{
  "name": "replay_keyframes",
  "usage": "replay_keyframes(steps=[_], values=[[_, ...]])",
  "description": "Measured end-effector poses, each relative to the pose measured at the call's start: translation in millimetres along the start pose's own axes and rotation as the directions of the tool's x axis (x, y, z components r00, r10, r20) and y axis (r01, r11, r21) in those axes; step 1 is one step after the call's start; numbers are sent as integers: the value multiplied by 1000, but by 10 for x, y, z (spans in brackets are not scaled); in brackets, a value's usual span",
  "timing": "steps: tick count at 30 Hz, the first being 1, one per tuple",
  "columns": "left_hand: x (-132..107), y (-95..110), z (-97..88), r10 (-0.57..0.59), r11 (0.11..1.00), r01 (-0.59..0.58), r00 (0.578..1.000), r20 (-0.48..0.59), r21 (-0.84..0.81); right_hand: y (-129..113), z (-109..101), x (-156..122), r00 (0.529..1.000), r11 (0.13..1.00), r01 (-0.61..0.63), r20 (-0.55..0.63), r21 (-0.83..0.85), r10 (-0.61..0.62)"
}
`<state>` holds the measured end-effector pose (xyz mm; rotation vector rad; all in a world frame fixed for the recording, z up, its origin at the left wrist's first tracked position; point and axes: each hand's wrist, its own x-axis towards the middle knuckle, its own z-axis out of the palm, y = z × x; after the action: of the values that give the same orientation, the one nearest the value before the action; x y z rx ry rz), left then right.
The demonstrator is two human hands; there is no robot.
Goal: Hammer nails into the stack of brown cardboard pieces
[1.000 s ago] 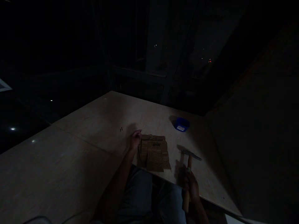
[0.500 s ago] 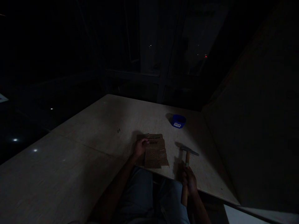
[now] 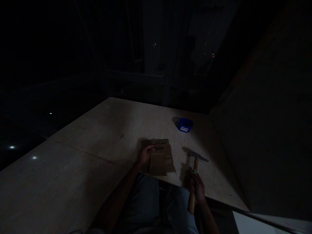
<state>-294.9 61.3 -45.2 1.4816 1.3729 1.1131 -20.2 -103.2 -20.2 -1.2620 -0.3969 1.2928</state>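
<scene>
My left hand [image 3: 145,154] rests at the left side of stacked brown cardboard pieces [image 3: 158,165]. Its thumb and finger are pinched on a small dark thing that looks like a nail, mostly hidden by the fingertips. Just right of them, a short row of several dark nails [image 3: 159,148] shows on the cardboard. My right hand [image 3: 198,187] is wrapped around the wooden handle of a hammer [image 3: 195,165]. The hammer's grey metal head is raised above the table, to the right of the cardboard and apart from it.
On the pale table [image 3: 97,126], two small dark nails [image 3: 122,136] lie left of the cardboard. A blue plastic tub [image 3: 185,125] with a white label stands toward the back right. A dark wall or panel [image 3: 263,130] rises along the right edge. Lighting is very dim.
The view has shifted slightly. Both hands keep nearly the same positions, the left at the cardboard and the right holding the hammer.
</scene>
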Motion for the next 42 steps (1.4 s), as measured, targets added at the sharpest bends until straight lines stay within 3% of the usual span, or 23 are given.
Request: replay_keyframes(steps=[6,10,19,28,33,39,42], values=[[3,33,14,13,999,-13,1000,8,-45,16,-28,21,997,999,-9,-77,-45,5],[-12,51,11,10,999,-9,999,50,-34,35,-50,50,999,998,10,-49,-66,-13],[-54,21,32,-17,1000,18,999,33,-13,-97,71,-30,996,998,-29,-85,-61,24],[-51,-49,52,0,1000,0,1000,16,-25,-44,49,3,996,998,-35,-84,-44,31],[-43,-149,103,-25,998,25,1000,13,-51,-85,146,-48,995,986,-10,-97,-165,-6],[-86,-201,127,-12,998,13,999,31,-53,-136,420,-295,996,948,35,86,-316,-8],[-95,-197,124,-20,996,23,999,26,-90,-237,635,-404,984,887,118,174,-447,-43]])
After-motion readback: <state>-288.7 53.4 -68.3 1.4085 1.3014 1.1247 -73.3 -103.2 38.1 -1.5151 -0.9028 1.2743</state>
